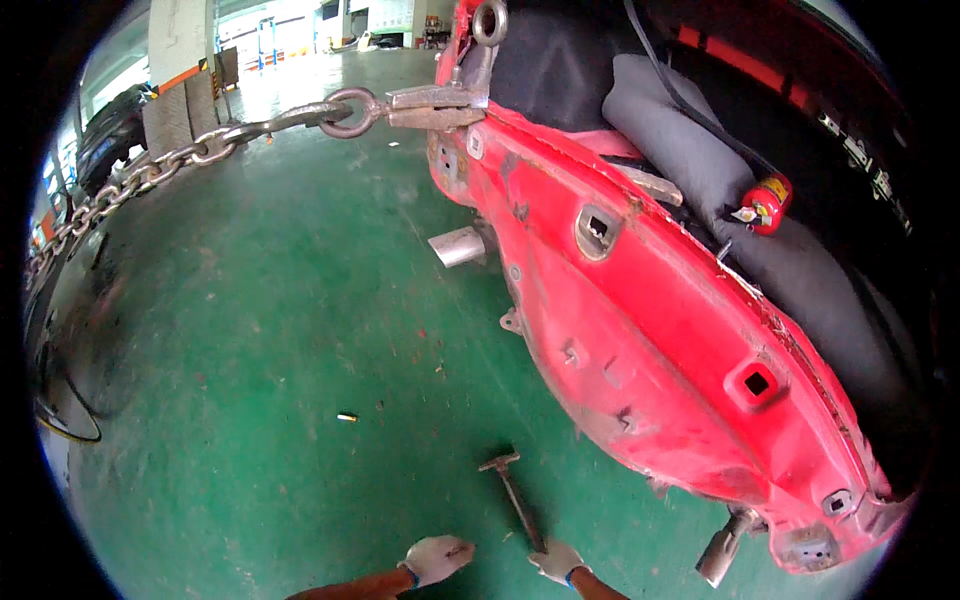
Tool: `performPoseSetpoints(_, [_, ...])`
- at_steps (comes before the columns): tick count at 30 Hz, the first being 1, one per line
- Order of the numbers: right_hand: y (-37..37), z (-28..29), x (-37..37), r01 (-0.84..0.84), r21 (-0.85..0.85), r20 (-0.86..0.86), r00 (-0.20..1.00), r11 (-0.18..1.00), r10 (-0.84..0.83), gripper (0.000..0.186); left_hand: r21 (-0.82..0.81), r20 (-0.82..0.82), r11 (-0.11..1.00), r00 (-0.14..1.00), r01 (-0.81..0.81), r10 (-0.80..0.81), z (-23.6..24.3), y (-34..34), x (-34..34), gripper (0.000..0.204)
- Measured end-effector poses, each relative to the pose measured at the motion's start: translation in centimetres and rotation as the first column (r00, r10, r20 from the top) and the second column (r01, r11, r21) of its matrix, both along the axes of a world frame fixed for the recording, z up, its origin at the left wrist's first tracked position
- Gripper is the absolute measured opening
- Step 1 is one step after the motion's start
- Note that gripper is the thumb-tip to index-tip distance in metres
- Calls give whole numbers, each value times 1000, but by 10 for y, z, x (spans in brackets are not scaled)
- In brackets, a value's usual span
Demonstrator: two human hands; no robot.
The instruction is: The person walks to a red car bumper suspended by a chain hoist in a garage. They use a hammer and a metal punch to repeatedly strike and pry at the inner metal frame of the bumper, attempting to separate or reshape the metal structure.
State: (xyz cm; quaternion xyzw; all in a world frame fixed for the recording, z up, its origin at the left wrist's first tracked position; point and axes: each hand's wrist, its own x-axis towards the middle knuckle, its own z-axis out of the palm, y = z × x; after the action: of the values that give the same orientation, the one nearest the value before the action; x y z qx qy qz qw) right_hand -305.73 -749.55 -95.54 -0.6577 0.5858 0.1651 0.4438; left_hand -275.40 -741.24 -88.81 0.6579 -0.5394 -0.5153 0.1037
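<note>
My right hand (560, 562), in a white glove with a blue cuff edge, is closed round the handle end of a hammer (518, 500). The hammer points away from me, its head low over the green floor. To its left, my left hand (436, 560) wears a matching glove with dirty fingertips; its fingers extend loosely to the right, with nothing visible in them. Ahead and to the right runs the bare red rear body panel (640, 310) of a car, dented and scraped, with square holes. Neither hand nor the hammer touches it.
A steel clamp (435, 107) grips the panel's far corner, with a heavy chain (210, 148) stretched to the left. Exhaust tips (458, 247) stick out below. Inside the car lies a small red fire extinguisher (768, 205). A pillar (182, 80) stands far left; a hose (85, 437) lies nearer.
</note>
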Motion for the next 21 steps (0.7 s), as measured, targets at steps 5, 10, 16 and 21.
performPoseSetpoints(5, [14,-78,-40,-615,-455,-82,749,644,658,49,-79,-91,997,996,-22,15,-13,25,5,38])
performPoseSetpoints(10, [20,-141,-40,-513,-337,49,828,789,559,34,-25,-39,1000,999,6,-7,-42,37,17,43])
performPoseSetpoints(16, [13,-138,-68,-742,-509,-231,606,436,761,31,-39,-55,998,997,57,-59,-57,35,3,43])
performPoseSetpoints(21, [25,-190,-71,-745,-605,-720,363,-279,592,28,-5,-84,999,995,50,-50,-60,39,3,39])
